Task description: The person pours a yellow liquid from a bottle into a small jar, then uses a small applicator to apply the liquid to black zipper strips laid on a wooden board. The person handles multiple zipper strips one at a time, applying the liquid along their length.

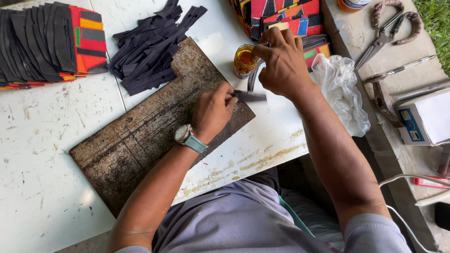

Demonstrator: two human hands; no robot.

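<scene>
The left hand (213,110) was pinched shut on one end of a dark strip (251,96), thumb and fingers clamping it flat against the rusty metal plate (140,136) on the white counter (42,154). The strip stuck out to the right from the fingertips, a bit blurred, so its exact edge was hard to read. It looked thin, floppy and very light, like fabric or webbing, so it would probably curl or slide unless held down near the end, which is about where the hand had it.

The right hand (281,58) hovered just above and to the right, fingers curled closed around something small over the little glass jar (244,60) of amber liquid; couldn't tell what the hand was gripping. The jar seemed like the fragile, tippy thing there, and whatever was in it looked sticky.

Further out, a loose heap of the same dark strips (150,51) lay at the top of the plate, with stacks of striped red, black and yellow fabric pieces (51,42) at the left. A crumpled plastic bag (340,86) sat at the right, and big scissors (389,28) lay on the concrete ledge beyond.
</scene>
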